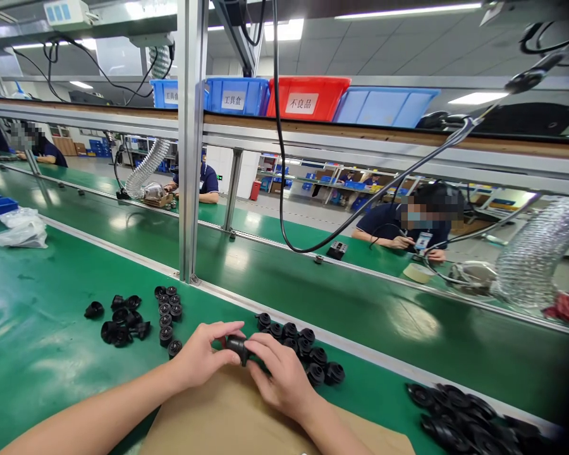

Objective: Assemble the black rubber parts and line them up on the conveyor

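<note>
Between both hands is a black cylindrical plastic part [237,346], held just above a sheet of brown paper [227,414]. My left hand [207,354] grips its left side between thumb and fingers. From the right, my right hand [279,370] closes its fingers on the other end, covering part of it. Several black round parts [317,357] stand grouped just beyond my right hand. Left of my left hand runs a double row of small black ring-shaped parts [165,321]. Farther left lies a loose pile of black curved parts [122,322].
Flat black discs [459,411] are heaped at the right. A metal post [189,158] rises at the bench's back edge, and a black cable [284,208] hangs down. Bins [308,98] line the shelf. Across the green belt [265,265], a co-worker [384,224] sits working.
</note>
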`<state>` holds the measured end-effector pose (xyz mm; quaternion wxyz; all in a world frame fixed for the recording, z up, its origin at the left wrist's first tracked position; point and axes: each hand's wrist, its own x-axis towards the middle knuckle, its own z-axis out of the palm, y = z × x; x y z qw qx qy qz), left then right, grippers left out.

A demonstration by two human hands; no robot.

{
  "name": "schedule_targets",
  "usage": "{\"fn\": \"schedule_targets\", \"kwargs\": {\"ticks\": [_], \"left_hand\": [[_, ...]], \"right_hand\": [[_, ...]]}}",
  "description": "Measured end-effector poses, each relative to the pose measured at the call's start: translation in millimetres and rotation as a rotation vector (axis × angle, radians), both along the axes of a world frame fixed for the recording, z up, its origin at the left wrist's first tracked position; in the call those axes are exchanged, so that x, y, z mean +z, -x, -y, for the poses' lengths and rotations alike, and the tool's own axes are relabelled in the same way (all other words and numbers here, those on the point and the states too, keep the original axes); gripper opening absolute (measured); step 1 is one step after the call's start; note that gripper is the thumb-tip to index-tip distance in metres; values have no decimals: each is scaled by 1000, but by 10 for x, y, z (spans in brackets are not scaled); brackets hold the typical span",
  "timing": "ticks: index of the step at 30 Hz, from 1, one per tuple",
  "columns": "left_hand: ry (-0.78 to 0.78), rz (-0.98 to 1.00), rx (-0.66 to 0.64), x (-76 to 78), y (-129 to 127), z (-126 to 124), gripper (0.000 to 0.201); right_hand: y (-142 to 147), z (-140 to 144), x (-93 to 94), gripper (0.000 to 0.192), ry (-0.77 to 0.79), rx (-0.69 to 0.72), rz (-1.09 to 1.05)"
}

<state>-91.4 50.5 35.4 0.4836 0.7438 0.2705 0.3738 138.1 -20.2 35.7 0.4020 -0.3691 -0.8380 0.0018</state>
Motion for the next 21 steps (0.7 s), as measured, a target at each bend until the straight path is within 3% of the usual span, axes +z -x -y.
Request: {"fn": "schedule_targets", "kwargs": {"ticks": [3, 5, 7, 9, 11, 15, 18, 21], "left_hand": [[-296, 54, 0, -80, 7, -5, 54], [-462, 86, 6, -104, 21, -6, 56], [-427, 58, 30, -106, 32, 1, 61], [-279, -6, 42, -100, 34, 17, 61], [-263, -40, 31, -92, 25, 31, 53], [-563, -107, 30, 11, 62, -83, 61], [-690, -455, 215, 209, 290, -392, 54], [-613, -778, 498, 384, 727, -793, 63]], "right_hand": [[105, 13, -37, 22, 277, -45, -252], [169, 25, -23, 22, 441, -103, -421], [200, 29, -3, 28, 483, -129, -496], [197, 22, 5, 32, 458, -129, -503], [173, 10, -3, 33, 434, -142, -503], [102, -13, -37, 29, 348, -222, -399], [36, -51, -82, 21, 137, -282, -85], [-20, -110, -137, 24, -83, -385, 184]]}}
